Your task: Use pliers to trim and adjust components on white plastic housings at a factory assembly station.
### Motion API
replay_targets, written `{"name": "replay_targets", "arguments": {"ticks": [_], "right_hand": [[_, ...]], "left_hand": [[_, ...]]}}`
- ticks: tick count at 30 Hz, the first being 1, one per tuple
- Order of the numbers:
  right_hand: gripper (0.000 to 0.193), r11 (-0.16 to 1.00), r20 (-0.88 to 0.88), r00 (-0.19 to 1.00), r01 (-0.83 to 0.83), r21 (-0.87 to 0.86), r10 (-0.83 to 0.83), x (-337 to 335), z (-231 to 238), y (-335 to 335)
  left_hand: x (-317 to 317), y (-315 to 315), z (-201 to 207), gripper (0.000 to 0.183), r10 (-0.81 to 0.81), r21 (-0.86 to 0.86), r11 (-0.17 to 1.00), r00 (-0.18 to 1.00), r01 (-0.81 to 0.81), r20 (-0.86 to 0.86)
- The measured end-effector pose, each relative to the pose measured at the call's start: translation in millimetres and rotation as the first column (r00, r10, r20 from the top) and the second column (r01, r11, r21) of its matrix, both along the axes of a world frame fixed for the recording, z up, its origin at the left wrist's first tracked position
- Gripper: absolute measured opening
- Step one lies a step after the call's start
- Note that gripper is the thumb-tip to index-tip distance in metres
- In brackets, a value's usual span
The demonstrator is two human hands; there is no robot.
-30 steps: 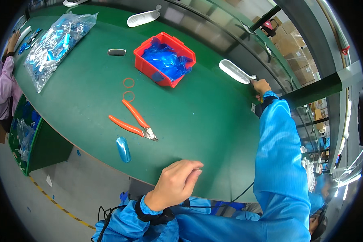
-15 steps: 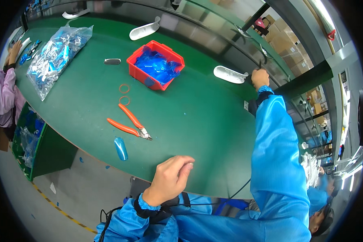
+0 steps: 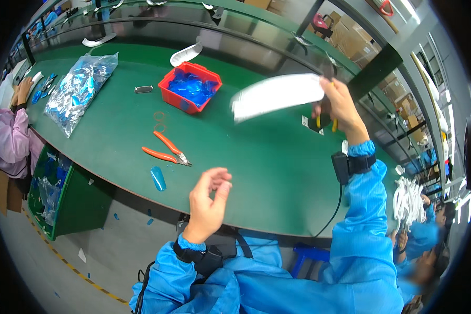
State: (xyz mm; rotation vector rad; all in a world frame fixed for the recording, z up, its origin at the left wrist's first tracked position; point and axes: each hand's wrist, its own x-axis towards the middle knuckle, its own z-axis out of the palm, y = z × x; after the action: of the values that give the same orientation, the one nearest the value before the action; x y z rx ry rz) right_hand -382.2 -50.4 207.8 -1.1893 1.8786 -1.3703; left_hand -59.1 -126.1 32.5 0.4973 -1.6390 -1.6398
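Note:
In my right hand (image 3: 343,107), raised over the far right of the table, is a long white curved shell (image 3: 277,96), gripped at one end and blurred by motion. Yellow-tipped handles (image 3: 334,124) show beneath that hand; whether it also holds them I cannot tell. My left hand (image 3: 206,201) hovers at the table's near edge, fingers loosely curled and thumb apart, with nothing visible in it. Beyond it lie orange-handled cutting pliers (image 3: 165,149) and a shiny blue curved piece (image 3: 158,178).
A red bin (image 3: 186,102) holds blue film pieces. Two thin rings (image 3: 159,127), a small grey oval part (image 3: 144,89), another white shell (image 3: 186,54) and a clear bag of blue parts (image 3: 83,89) lie on the green table (image 3: 261,178). A co-worker's hand (image 3: 22,91) is far left.
My right hand has come back from the far right and now has a white shell raised in it. My left hand has shifted left and loosened from a pinch. The view has turned slightly.

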Motion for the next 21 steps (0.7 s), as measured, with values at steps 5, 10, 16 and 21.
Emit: {"name": "replay_targets", "arguments": {"ticks": [5,10,16,21], "right_hand": [[0.031,0.947,0.219,0.960,-0.226,0.229,0.176,52.8,-19.9,69.3],[0.032,0.865,0.345,0.895,-0.394,0.311,0.283,94.9,-58.3,72.5],[0.039,0.951,0.173,0.975,-0.178,0.251,0.136,114.9,-95.8,85.0],[0.036,0.974,0.226,0.948,0.224,0.029,-0.224,132.4,-127.0,101.1]], "left_hand": [[5.4,-13.2,7.8,0.053,-0.291,0.266,0.908,0.944,0.324,-0.156],[10.8,22.9,7.9,0.077,-0.743,0.464,0.441,0.603,0.768,-0.292],[29.1,80.6,-12.1,0.076,-0.655,0.678,0.088,0.555,0.730,-0.512],[38.3,116.5,-28.0,0.070,-0.499,0.761,0.036,0.672,0.647,-0.548]]}}
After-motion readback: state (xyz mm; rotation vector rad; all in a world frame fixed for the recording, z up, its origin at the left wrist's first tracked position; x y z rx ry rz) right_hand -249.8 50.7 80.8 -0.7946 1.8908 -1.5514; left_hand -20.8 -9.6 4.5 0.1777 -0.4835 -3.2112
